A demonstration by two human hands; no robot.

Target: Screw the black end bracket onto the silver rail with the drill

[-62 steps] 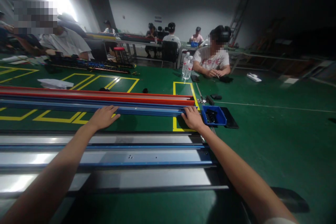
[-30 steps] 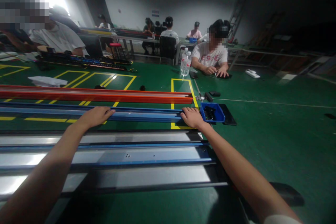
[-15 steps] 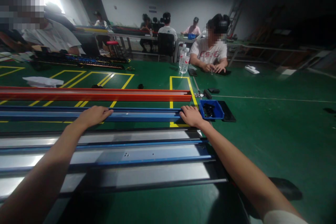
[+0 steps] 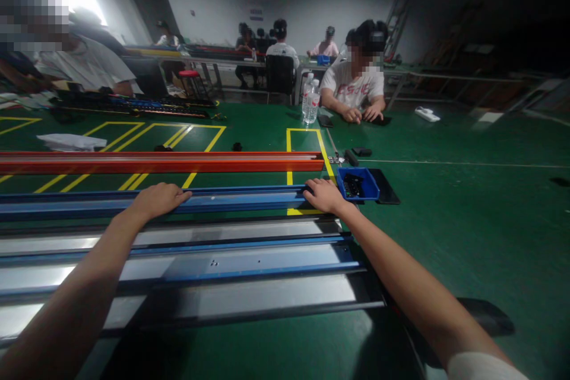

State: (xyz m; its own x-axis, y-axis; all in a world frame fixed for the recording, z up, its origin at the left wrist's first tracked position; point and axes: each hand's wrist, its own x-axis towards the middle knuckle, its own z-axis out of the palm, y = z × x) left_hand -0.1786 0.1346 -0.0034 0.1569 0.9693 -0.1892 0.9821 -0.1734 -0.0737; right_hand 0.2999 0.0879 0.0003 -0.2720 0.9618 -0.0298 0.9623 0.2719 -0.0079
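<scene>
A long blue metal rail [image 4: 249, 196] lies across the green table in front of me. My left hand [image 4: 159, 199] grips it near the middle of the view, fingers over its far side and thumb pointing right along the top. At the rail's right end my right hand [image 4: 325, 196] is curled over it, fingertips bent around the edge. Parallel behind is an orange rail [image 4: 222, 160], untouched. Closer to me are long silver panels [image 4: 285, 294] and a panel with blue edges [image 4: 285, 258], both beneath my forearms. The far-side fingertips of my left hand are hidden.
A blue bin [image 4: 371, 191] of small black parts stands right of my right hand, beside a flat black object [image 4: 386, 187]. Water bottles [image 4: 312, 104] stand farther back. A person [image 4: 356, 86] sits across the table. Yellow tape [image 4: 289, 154] marks the green tabletop [image 4: 467, 219].
The blue rail's left part has swung toward me, with my left hand moving slightly the same way. My right hand stays at its right end.
</scene>
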